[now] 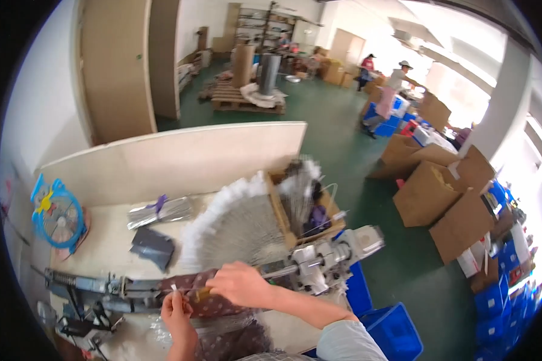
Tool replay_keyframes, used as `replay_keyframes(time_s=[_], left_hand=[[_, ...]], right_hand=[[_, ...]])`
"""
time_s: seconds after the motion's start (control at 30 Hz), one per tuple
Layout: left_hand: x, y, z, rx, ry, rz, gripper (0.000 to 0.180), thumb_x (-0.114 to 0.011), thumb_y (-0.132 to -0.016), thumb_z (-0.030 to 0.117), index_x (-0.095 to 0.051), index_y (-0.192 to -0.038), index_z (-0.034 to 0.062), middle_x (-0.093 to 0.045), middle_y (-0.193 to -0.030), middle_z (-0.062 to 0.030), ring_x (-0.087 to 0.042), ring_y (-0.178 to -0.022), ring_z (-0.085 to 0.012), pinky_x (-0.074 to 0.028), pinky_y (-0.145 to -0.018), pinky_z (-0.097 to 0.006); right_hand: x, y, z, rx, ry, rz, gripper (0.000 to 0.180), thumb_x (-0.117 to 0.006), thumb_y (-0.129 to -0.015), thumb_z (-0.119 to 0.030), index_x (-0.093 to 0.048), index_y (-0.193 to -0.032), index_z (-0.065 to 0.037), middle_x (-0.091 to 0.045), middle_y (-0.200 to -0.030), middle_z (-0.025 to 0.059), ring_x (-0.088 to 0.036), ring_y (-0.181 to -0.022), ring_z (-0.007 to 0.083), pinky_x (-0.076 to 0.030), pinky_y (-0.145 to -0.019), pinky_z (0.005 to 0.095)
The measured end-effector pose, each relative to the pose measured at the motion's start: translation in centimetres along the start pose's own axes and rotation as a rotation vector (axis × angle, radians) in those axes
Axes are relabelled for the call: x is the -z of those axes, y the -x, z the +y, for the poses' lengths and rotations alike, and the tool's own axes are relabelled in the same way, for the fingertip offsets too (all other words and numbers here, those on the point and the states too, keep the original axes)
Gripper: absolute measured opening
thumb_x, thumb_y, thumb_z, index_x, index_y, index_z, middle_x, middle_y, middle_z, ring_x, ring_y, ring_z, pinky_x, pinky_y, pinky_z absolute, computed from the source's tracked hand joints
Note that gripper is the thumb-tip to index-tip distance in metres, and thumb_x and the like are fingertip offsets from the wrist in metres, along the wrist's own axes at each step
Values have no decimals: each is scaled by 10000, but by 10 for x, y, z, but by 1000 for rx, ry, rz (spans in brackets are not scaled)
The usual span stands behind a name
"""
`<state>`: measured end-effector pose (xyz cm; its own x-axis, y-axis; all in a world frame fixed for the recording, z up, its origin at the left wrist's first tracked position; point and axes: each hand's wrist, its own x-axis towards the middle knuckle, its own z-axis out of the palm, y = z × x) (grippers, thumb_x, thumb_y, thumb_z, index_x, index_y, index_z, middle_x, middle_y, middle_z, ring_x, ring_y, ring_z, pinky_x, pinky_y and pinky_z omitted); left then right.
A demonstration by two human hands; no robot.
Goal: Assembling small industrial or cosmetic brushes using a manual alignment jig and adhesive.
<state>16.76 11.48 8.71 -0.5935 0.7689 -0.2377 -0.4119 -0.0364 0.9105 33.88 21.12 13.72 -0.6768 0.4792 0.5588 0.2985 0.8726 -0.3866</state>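
Close to the near edge of the counter (99, 231), above the brown cloth (226, 308), the person's two hands work side by side. The fingers of the left hand (178, 314) are pinching a small white piece (174, 288), which stands up from their tips; those of the right hand (241, 284) seem pressed around a short yellow piece (203, 293), but the blur hides its exact form. Both pieces look light to me, so I think a grip by the tips is enough; the white one should be held low, with its end free. The cloth, with pale dots, appears soft and perhaps slippery, and it would be better gathered than pinched. Beyond it, thin metal rods (241, 224) spread like a fan with fluffy-looking white ends, and these I judge stiff but easy to bend. At the counter's right side stands a straight-walled box (276, 207).
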Motion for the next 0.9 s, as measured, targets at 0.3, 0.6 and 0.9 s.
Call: replay_keyframes(time_s=[0.3,0.6,0.9], left_hand=[[-5,-6,9,219,189,-108,173,-562,-896,178,-599,-913,10,-572,-686,-25,-453,-518,-72,-343,-480,-204],[5,-1,14,192,195,-84,196,-540,-912,192,-582,-820,24,-559,-648,-16,-458,-525,-68,-378,-503,-205],[3,-2,19,225,137,-135,403,-399,-960,364,-551,-934,-8,-621,-806,-94,-580,-699,-147,-449,-681,-265]], right_hand=[[-58,-56,-7,-190,31,-147,149,-624,-774,-189,-674,-850,-71,-627,-745,80,-582,-742,259,-466,-659,357],[-44,-58,-9,-235,-255,-301,198,-619,-808,-218,-681,-909,-59,-627,-739,95,-577,-716,252,-454,-654,340],[-45,-61,0,-573,-510,-444,219,-623,-818,-225,-679,-898,-30,-653,-771,108,-614,-694,204,-463,-628,283]])
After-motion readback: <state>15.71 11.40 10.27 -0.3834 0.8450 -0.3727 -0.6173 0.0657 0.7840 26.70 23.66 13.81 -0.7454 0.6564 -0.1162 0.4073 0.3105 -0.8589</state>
